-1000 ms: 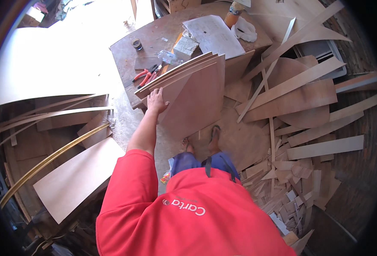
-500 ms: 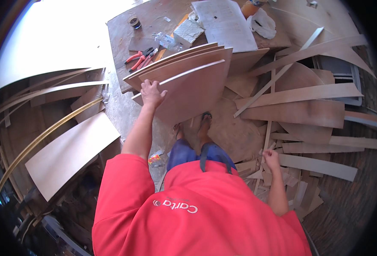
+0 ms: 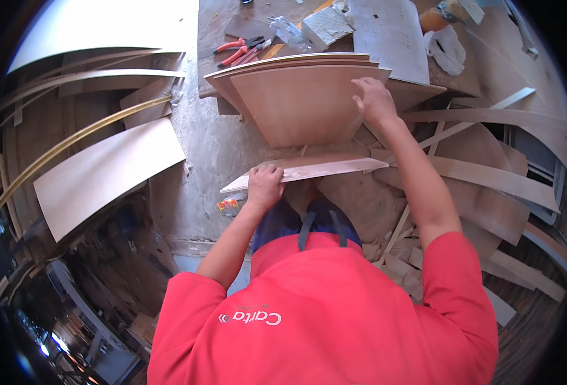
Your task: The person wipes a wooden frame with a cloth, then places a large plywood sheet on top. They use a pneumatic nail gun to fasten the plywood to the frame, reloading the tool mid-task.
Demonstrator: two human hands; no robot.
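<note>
Above a worn grey floor (image 3: 209, 151), the left hand (image 3: 266, 185) pinches a thin wooden board (image 3: 325, 167) at centre; the right hand (image 3: 376, 104), thumb and fingers parted, is by smooth, flat leaning panels (image 3: 302, 102), upper centre.

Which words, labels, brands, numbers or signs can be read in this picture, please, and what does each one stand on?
Red shirt: pale lettering with a small emblem, large enough to read, but I won't copy it out.
Same shirt: a smaller, darker line beside it, too small to read.
White sheet: faint marks, too faint to read.
Small red-and-yellow item: any print is too small to read.
</note>
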